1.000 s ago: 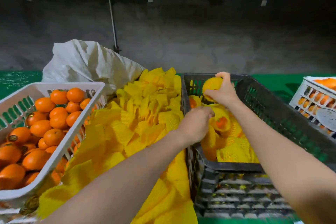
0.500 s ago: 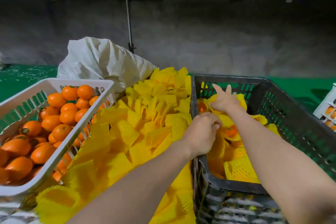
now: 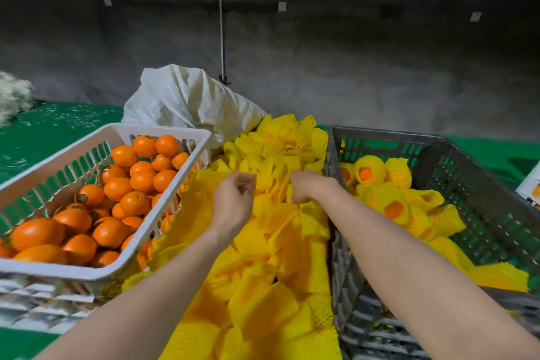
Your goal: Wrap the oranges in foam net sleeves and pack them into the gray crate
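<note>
Oranges, bare, round, glossy [image 3: 117, 190]: heaped in a white slotted plastic basket [image 3: 163, 130] at the left edge of the green-covered table [image 3: 58, 126].

Oranges, wrapped in yellow foam net [image 3: 369, 169]: several lying in the gray slotted plastic crate [image 3: 380, 134] at the right side of the table, gathered toward its far left corner, with orange skin showing at the sleeve mouths.

Yellow foam net sleeves, loose pile [image 3: 263, 272]: fills the space between basket and crate, from the near edge back toward the far edge.

Left hand [image 3: 233, 202]: over the middle of the pile, fingers curled, tips beside a sleeve edge. Grip cannot be told. Half a second ago it sat at the crate's left rim.

Right hand [image 3: 309, 185]: over the pile, just left of the crate wall, fingers curled down into the sleeves. Whether it has hold of one cannot be told. Half a second ago it was inside the crate, spread on a wrapped orange. It is now out of the crate.

White woven sack, crumpled [image 3: 187, 102]: behind the pile, at the far edge.

Thin cord [image 3: 221, 23]: hangs down the gray wall behind the sack.
</note>
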A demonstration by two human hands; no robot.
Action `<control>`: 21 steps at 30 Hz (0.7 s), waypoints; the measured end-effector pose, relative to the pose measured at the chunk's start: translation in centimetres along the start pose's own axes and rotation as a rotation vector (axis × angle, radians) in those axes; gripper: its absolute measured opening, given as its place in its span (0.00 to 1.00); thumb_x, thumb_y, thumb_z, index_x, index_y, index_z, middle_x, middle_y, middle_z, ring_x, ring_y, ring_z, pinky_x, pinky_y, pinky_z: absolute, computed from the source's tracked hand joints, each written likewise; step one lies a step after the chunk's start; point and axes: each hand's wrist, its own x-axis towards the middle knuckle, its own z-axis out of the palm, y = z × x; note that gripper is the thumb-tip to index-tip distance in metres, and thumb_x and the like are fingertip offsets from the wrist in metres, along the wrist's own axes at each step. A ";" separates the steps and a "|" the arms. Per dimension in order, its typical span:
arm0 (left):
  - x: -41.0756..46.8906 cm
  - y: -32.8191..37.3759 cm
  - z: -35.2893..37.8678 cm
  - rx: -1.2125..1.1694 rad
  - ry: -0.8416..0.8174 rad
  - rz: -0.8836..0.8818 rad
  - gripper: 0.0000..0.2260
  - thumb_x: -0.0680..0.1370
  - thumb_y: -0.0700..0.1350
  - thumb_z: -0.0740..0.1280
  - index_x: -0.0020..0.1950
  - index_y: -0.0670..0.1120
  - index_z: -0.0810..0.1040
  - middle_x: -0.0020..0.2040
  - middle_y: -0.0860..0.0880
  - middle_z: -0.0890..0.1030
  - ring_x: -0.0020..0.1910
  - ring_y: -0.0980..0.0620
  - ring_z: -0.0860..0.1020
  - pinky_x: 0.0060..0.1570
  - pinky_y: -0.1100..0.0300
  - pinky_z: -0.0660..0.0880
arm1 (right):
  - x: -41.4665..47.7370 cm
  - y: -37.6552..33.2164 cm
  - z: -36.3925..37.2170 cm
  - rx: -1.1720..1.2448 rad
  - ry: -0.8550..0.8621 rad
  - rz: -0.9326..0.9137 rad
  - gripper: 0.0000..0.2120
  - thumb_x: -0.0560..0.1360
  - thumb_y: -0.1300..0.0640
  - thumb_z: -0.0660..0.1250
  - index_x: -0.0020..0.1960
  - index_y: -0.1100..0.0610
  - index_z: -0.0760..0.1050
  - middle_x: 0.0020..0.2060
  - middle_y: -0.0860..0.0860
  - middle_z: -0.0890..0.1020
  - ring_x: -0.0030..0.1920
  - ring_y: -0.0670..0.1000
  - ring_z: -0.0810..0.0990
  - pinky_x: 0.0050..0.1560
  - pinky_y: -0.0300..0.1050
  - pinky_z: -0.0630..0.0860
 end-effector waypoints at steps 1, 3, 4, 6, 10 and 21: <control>-0.2 -0.6 -0.9 -0.008 -0.013 -0.012 0.13 0.77 0.30 0.57 0.52 0.44 0.76 0.46 0.46 0.80 0.46 0.49 0.78 0.40 0.58 0.73 | 0.5 0.0 0.7 -0.027 -0.060 0.053 0.24 0.77 0.52 0.63 0.69 0.64 0.65 0.68 0.61 0.70 0.67 0.60 0.69 0.62 0.49 0.69; -0.8 -1.8 -2.5 -0.034 -0.029 -0.035 0.10 0.80 0.33 0.58 0.54 0.43 0.76 0.45 0.47 0.80 0.43 0.51 0.78 0.38 0.61 0.73 | 0.9 0.2 1.6 -0.055 -0.154 0.142 0.29 0.77 0.48 0.64 0.70 0.65 0.64 0.69 0.60 0.68 0.68 0.60 0.68 0.64 0.50 0.68; -1.0 -2.3 -3.2 -0.042 -0.032 -0.045 0.09 0.81 0.35 0.58 0.55 0.43 0.76 0.45 0.48 0.80 0.42 0.53 0.78 0.38 0.63 0.73 | 0.9 0.3 1.9 -0.067 -0.164 0.164 0.29 0.76 0.49 0.65 0.70 0.65 0.64 0.69 0.60 0.69 0.68 0.60 0.69 0.64 0.51 0.68; -1.5 -3.0 -4.5 -0.057 -0.036 -0.060 0.07 0.81 0.37 0.60 0.55 0.44 0.76 0.46 0.48 0.80 0.42 0.55 0.78 0.38 0.63 0.74 | 0.9 0.5 2.0 -0.049 -0.079 0.151 0.21 0.77 0.58 0.64 0.66 0.66 0.68 0.66 0.61 0.72 0.65 0.60 0.71 0.62 0.50 0.70; -1.7 -3.5 -6.5 -0.076 -0.075 -0.099 0.04 0.80 0.40 0.63 0.54 0.47 0.75 0.53 0.44 0.80 0.50 0.47 0.78 0.48 0.52 0.76 | 0.0 -0.5 0.2 0.147 0.169 0.038 0.13 0.74 0.64 0.64 0.58 0.65 0.74 0.60 0.61 0.75 0.61 0.59 0.74 0.56 0.46 0.70; -1.3 -2.1 -9.6 -0.322 -0.518 -0.301 0.22 0.71 0.42 0.75 0.63 0.41 0.76 0.56 0.45 0.82 0.53 0.48 0.81 0.56 0.50 0.77 | -7.5 -8.4 -0.1 1.270 0.173 -0.272 0.08 0.73 0.67 0.67 0.52 0.62 0.73 0.37 0.49 0.76 0.32 0.36 0.75 0.33 0.29 0.72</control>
